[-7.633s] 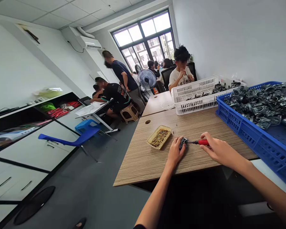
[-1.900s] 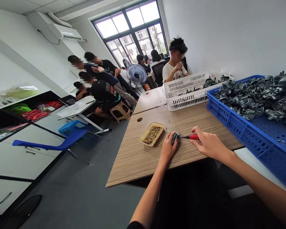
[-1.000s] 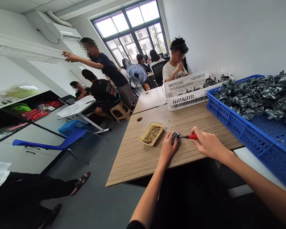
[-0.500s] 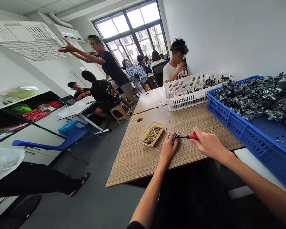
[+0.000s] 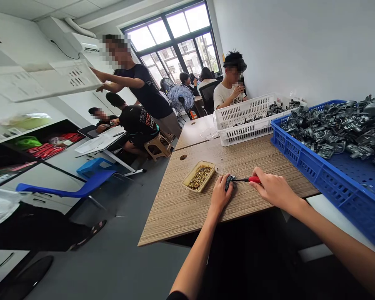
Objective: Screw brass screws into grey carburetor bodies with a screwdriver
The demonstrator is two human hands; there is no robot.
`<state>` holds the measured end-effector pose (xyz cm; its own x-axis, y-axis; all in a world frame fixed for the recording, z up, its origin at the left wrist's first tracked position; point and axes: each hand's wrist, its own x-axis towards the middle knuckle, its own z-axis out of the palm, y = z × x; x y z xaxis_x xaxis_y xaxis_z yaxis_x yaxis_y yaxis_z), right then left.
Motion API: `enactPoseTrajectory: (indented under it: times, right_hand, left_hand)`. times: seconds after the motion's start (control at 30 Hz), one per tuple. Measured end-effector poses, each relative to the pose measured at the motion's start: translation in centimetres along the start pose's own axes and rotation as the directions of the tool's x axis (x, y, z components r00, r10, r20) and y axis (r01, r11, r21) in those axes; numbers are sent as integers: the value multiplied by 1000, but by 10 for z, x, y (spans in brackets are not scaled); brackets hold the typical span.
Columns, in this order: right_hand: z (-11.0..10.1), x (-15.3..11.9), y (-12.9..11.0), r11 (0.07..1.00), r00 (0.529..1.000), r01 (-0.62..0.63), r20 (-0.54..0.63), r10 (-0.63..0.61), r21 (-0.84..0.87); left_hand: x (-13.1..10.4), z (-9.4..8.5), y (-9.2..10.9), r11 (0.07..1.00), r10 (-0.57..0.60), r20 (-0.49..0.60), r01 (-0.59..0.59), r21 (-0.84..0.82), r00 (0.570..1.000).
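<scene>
On the wood-grain table (image 5: 175, 208), my left hand (image 5: 220, 192) holds a small dark metal part (image 5: 229, 182) down near the front edge. My right hand (image 5: 273, 187) is closed around the red handle of a screwdriver (image 5: 253, 179), whose dark shaft points left and meets the part. Just left of my left hand sits a pale yellow tray (image 5: 211, 180) filled with small brass-coloured pieces (image 5: 199, 177). The exact contact between the screwdriver tip and the part is too small to make out.
A blue crate (image 5: 325, 177) heaped with grey metal parts (image 5: 340, 125) stands at the right. Behind the table's middle is a white basket (image 5: 246, 135) with similar parts. A seated person (image 5: 228, 91) is beyond it. At the left, a standing person holds a large white crate (image 5: 78, 79).
The standing person's white crate has tilted and shifted, and that person has leaned left. At the lower left, another person's leg and foot have moved slightly left. My hands look unchanged.
</scene>
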<state>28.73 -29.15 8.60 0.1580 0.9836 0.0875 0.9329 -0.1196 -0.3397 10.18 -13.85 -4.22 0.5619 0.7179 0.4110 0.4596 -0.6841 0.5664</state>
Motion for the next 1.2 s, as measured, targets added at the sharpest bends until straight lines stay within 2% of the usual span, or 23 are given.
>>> enactPoseTrajectory:
  times: [0.27,0.5,0.67,0.87,1.07,1.2]
  right_hand:
    - [3,-2,2,992,996,79,-35,-76,97]
    - [2,-1,2,1000,1000,17,-7,-17,21]
    - [3,-2,3,991,995,95,-28,-93,90]
    - [3,0,1,1000,1000,3,-4,-3,-13]
    - [0,-2,3,996,998,64,-9,-64,70]
    - [0,-1,0,1000,1000,18,19,-18,-3]
  left_hand:
    - [0,0,0,1000,4,-2,-4,-8,1000]
    - [0,-1,0,1000,15,-11,-15,8,1000]
    - [0,-1,0,1000,12,-9,-12,-3,1000]
    - [0,0,0,1000,0,-1,0,-7,1000]
    - [0,1,-1,1000,3,-2,-3,-1,1000]
    - [0,1,-2,1000,8,-1,-8,4,1000]
